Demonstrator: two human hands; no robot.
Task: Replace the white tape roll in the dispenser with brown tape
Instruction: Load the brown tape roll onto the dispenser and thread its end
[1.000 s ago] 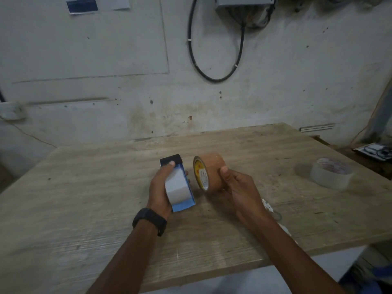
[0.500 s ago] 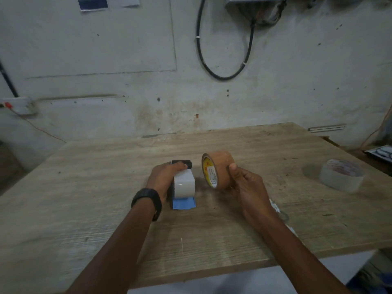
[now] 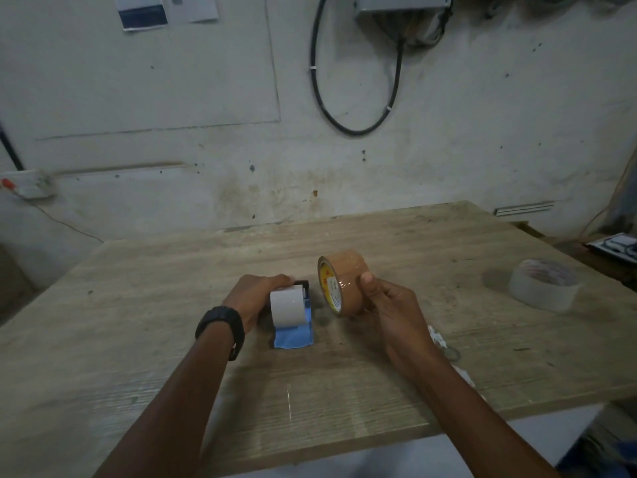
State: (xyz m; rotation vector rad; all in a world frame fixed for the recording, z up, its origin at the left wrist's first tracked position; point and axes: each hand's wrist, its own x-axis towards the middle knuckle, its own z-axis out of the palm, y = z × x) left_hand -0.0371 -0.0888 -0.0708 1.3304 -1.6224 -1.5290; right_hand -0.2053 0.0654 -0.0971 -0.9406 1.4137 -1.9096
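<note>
Left hand [image 3: 256, 294] grips the dispenser [image 3: 293, 334] holding white tape [image 3: 287, 307]; right hand [image 3: 393, 315] grips brown tape [image 3: 346, 276], frame centre.

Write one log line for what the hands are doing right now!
left hand: grips dispenser, white roll inside | right hand: holds brown tape | swap: not yet done

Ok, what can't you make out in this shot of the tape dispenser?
Head view only:
- Left side of the dispenser: hidden by the left hand and white tape roll.
- Label print on the brown tape roll: too small.
- White object under the right forearm: mostly covered.
- Dark tray at the right edge: cut off.
</note>
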